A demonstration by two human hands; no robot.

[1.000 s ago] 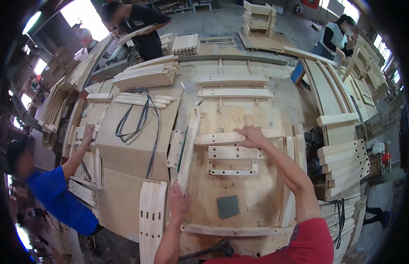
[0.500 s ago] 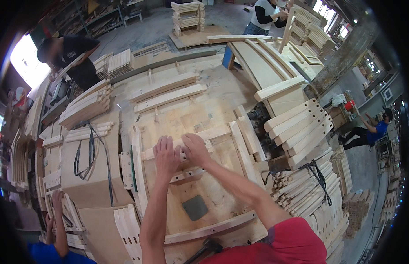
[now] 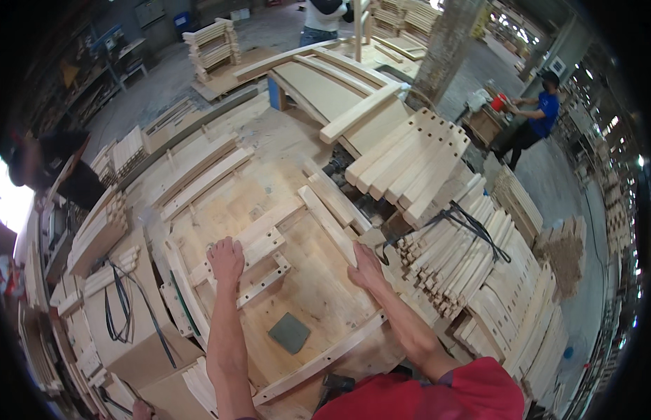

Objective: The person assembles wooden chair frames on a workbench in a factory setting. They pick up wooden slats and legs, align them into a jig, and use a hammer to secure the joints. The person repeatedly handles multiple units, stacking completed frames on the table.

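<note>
A pale wooden frame lies on the plywood worktop. My left hand [image 3: 226,262] lies over its crosspiece [image 3: 273,221], fingers together and bent over the wood near the left end. Just below that, a short block with holes [image 3: 266,245] and a lower holed bar [image 3: 264,285] sit inside the frame. On the right, my right hand [image 3: 368,268] is closed on the side rail [image 3: 328,220], its fingertips on the inner edge. A curved front rail [image 3: 325,354] spans the near side. A dark mallet [image 3: 334,386] lies partly hidden by my red shirt.
A dark square pad [image 3: 289,332] lies inside the frame. Holed slats [image 3: 409,164] are stacked at the far right, with strapped sticks [image 3: 455,255] nearer. Two long slats [image 3: 206,175] lie beyond the frame. Co-workers stand at the far left, the back and the right [image 3: 542,115].
My right hand has left the crosspiece and moved right to the side rail. My left hand has shifted left along the crosspiece. The whole view has turned rightward.
</note>
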